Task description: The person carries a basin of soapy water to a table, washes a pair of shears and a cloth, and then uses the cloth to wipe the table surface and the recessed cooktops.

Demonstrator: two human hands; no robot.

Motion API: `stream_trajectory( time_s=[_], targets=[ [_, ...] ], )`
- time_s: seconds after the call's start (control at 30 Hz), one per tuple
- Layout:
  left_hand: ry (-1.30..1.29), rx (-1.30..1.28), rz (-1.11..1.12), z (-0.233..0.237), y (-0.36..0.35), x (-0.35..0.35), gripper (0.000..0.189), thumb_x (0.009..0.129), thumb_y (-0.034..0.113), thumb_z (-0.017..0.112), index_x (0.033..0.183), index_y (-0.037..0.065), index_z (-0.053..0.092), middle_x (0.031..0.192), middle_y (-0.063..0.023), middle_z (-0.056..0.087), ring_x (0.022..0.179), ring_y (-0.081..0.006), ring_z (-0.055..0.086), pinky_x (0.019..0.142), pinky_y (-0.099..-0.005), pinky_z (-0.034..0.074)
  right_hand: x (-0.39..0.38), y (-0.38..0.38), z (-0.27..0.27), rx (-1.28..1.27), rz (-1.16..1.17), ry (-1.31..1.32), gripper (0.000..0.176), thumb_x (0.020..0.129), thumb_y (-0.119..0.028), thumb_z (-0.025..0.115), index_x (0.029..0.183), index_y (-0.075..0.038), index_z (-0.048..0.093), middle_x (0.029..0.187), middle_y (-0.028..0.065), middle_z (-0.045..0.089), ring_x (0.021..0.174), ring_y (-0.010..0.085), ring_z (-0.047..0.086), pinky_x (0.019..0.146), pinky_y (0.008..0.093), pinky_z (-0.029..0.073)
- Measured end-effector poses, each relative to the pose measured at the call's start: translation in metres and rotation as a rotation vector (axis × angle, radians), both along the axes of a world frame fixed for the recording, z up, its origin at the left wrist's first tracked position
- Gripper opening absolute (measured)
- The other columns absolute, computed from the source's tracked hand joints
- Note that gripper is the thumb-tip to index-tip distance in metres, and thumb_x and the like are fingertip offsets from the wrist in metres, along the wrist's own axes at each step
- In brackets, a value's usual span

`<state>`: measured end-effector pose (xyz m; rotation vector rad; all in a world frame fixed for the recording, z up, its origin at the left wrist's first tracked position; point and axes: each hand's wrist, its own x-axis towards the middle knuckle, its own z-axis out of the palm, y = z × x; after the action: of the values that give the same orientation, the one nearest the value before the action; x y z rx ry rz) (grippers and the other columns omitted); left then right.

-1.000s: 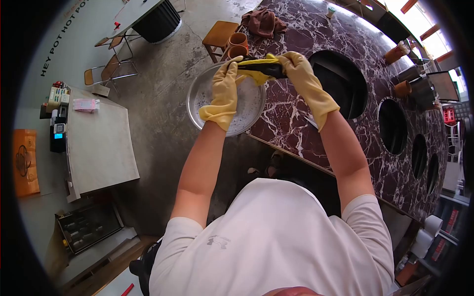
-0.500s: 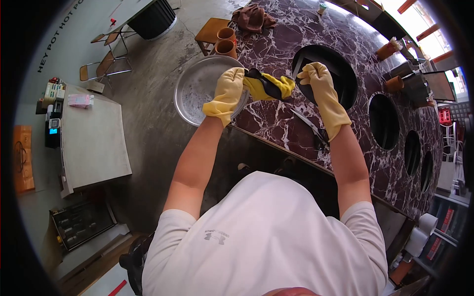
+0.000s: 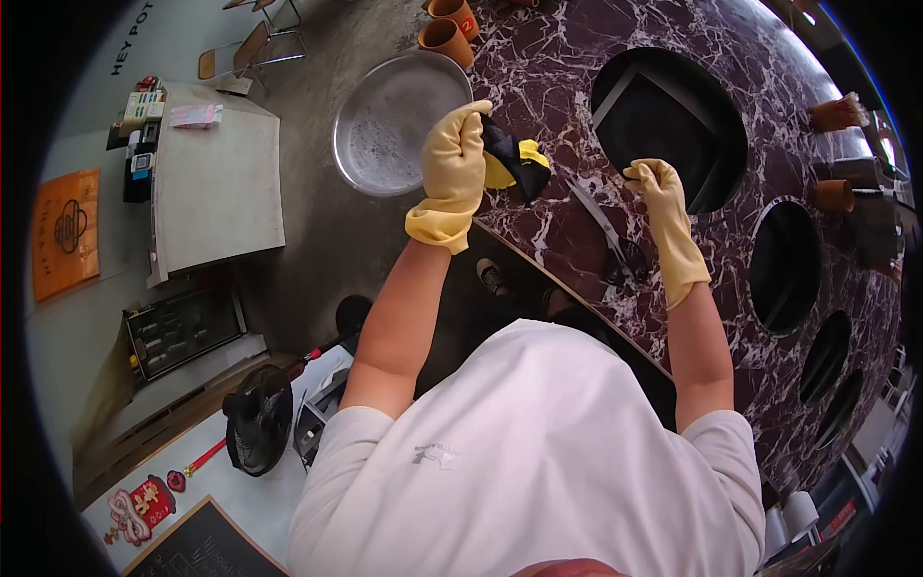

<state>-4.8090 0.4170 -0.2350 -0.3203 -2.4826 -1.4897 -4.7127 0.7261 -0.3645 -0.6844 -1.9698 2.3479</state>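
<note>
My left hand (image 3: 455,168), in a pale yellow rubber glove, is closed on a black and yellow cloth (image 3: 524,173) that hangs over the marble table's edge area. My right hand (image 3: 665,212), gloved the same way, has its fingers pinched together at the near rim of a black recessed pan (image 3: 707,144); what it holds, if anything, is too small to tell. Scissors (image 3: 598,216) with black handles lie on the table between my hands. A round metal basin (image 3: 370,159) with suds inside stands left of and beyond my left hand.
Dark marble table (image 3: 548,236) has more round openings (image 3: 786,267) at the right. Brown cups (image 3: 445,40) stand beyond the basin. A grey-topped counter (image 3: 226,183) is at left, with a black fan (image 3: 258,420) below it. A stick holder (image 3: 835,115) stands at far right.
The view has shifted and turned. My hands are farther apart. The cloth, formerly stretched out between them, now hangs bunched from my left hand. My right hand is lower beside the pan rim.
</note>
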Motion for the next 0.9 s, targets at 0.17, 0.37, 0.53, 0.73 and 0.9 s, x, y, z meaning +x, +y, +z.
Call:
stream_trajectory(
  time_s=[0.17, 0.37, 0.53, 0.73, 0.9],
  targets=[
    [0.010, 0.038, -0.051, 0.031, 0.036, -0.004, 0.021, 0.112, 0.014, 0.064, 0.122, 0.005, 0.079, 0.105, -0.0054, 0.081, 0.088, -0.0121, 0.069, 0.082, -0.0317, 0.056, 0.000, -0.047, 0.069, 0.012, 0.409, 0.025, 0.066, 0.101, -0.029, 0.079, 0.159, -0.009, 0.054, 0.137, 0.0208, 0.068, 0.127, 0.0291, 0.066, 0.111, 0.0389, 0.051],
    [-0.079, 0.102, -0.075, 0.036, 0.033, -0.021, 0.023, 0.114, 0.016, 0.060, 0.122, 0.006, 0.079, 0.086, 0.0012, 0.072, 0.069, -0.0056, 0.063, 0.064, -0.0273, 0.052, -0.054, -0.079, 0.074, 0.288, 0.380, 0.046, 0.032, 0.103, -0.022, 0.073, 0.125, 0.000, 0.073, 0.091, 0.0064, 0.070, 0.079, 0.0130, 0.062, 0.073, 0.0339, 0.049],
    [0.104, 0.169, -0.109, 0.038, 0.001, -0.039, 0.022, 0.114, 0.014, 0.061, 0.120, 0.004, 0.079, 0.084, 0.0016, 0.071, 0.072, -0.0047, 0.061, 0.068, -0.0267, 0.052, -0.060, -0.061, 0.105, 0.403, 0.330, 0.152, 0.029, 0.103, -0.022, 0.073, 0.119, 0.002, 0.072, 0.086, 0.0108, 0.067, 0.077, 0.0195, 0.062, 0.073, 0.0371, 0.050],
    [-0.118, -0.303, -0.077, -0.063, -0.029, 0.029, 0.042, 0.101, 0.007, 0.061, 0.141, -0.004, 0.067, 0.137, -0.0244, 0.073, 0.128, -0.0338, 0.071, 0.112, -0.0375, 0.052, -0.004, -0.105, 0.026, 0.767, 0.701, 0.292, 0.025, 0.090, -0.022, 0.079, 0.104, -0.002, 0.073, 0.099, 0.0221, 0.076, 0.096, 0.0447, 0.074, 0.084, 0.0515, 0.058],
    [-0.208, -0.623, 0.017, -0.138, 0.028, 0.069, 0.081, 0.101, 0.044, 0.072, 0.167, 0.007, 0.042, 0.170, -0.0333, 0.037, 0.159, -0.0522, 0.032, 0.132, -0.0564, 0.025, 0.060, -0.091, 0.007, 0.873, 0.290, 0.376, 0.027, 0.089, -0.012, 0.078, 0.114, -0.003, 0.077, 0.124, 0.0177, 0.077, 0.109, 0.0393, 0.074, 0.095, 0.0444, 0.060]
  ],
)
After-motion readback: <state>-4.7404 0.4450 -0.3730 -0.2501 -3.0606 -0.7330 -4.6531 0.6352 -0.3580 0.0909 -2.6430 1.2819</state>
